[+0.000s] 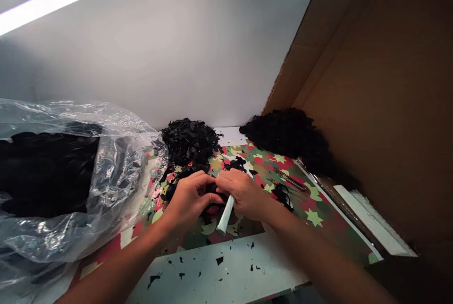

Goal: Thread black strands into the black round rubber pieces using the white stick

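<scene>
My right hand [244,190] is closed around a tool with a pale, wrapped-looking handle [226,214]. The handle's flared end sticks out below the fist toward me, and the working end is hidden by my fingers. My left hand [193,195] meets it fingertip to fingertip, thumb and forefinger bent into a pinch. What the left fingers hold is too hidden to make out. Black scraps [235,163] lie just beyond the hands, on a mat printed with red, green and cream leaves and stars [244,231].
A clear plastic bag [120,176] full of black pieces [49,172] fills the left. Behind stands a heap of black scraps [191,139]; a second dark pile [290,139] leans by the cardboard wall [382,105]. Tweezers [292,180] lie at right, near a white strip [371,221].
</scene>
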Demonstrator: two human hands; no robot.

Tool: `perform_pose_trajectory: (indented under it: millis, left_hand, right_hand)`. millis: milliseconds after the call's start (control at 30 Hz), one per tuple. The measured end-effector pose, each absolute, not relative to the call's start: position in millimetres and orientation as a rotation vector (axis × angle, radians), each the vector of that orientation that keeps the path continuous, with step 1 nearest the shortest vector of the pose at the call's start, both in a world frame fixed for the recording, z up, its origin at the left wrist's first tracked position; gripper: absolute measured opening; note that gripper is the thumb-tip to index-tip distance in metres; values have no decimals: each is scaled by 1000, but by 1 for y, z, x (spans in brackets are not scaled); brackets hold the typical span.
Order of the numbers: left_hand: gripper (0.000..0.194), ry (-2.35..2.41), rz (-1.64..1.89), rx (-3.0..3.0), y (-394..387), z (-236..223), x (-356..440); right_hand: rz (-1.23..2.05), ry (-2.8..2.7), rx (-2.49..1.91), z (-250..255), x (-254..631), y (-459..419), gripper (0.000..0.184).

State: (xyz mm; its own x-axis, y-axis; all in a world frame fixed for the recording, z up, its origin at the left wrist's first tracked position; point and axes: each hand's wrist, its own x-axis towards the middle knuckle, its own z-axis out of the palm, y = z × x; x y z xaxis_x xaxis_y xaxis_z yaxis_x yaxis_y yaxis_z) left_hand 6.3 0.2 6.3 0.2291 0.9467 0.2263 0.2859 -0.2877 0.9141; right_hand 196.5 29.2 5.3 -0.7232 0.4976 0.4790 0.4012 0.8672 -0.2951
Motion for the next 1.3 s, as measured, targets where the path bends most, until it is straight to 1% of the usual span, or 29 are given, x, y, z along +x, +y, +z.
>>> perform_pose_trajectory:
  millis: [167, 233, 433, 533, 667, 800, 833, 900, 967, 1067, 1167, 1200, 1233, 1300]
  left_hand:
    - [16, 933, 1025, 1230, -1, 4, 8]
    - [18, 908, 1057, 1142, -1, 0, 11]
    - [19, 925, 1390, 1174, -6, 1, 15]
    - [17, 889, 1436, 1202, -7, 4, 12]
    - [22, 880, 1370, 1134, -2, 2, 9]
    - [25, 873, 1377, 1096, 2, -1, 9]
    - [26, 870, 1384, 1095, 2, -2, 9]
    - [26, 859, 1390, 1097, 2, -3, 9]
    - [26, 846, 1379, 1095, 1, -4, 9]
    - [28, 850, 1353, 1092, 0, -7, 9]
    - [31, 926, 1339, 1097, 1, -8, 10]
    - [31, 956, 1345, 1096, 1, -8, 10]
    - [32, 979, 1358, 1094, 2, -9, 10]
    - [32, 997, 1403, 1082, 3, -10, 11]
  right_hand:
    - [61, -2400, -549, 8, 193, 22, 24]
    - [58, -2306, -606, 5, 187, 18, 25]
    - [264, -2010, -1112, -9, 184, 33, 21]
    - [327, -1932, -1353, -11, 202, 54, 23]
    - [520, -2103, -1318, -12, 220, 66, 28]
    - [540, -2106, -1246, -12, 217, 60, 15]
    - [536, -2067, -1226, -11, 215, 57, 18]
    - [579, -1941, -1185, -7, 210, 52, 35]
    - [694, -1765, -1113, -2, 205, 46, 50]
    - [826, -1542, -989, 4, 198, 35, 59]
    - [893, -1443, -981, 9, 196, 25, 67]
    - [917, -1435, -985, 10, 195, 23, 66]
    - [937, -1437, -986, 12, 195, 20, 59]
    - [936, -1464, -955, 13, 194, 16, 37]
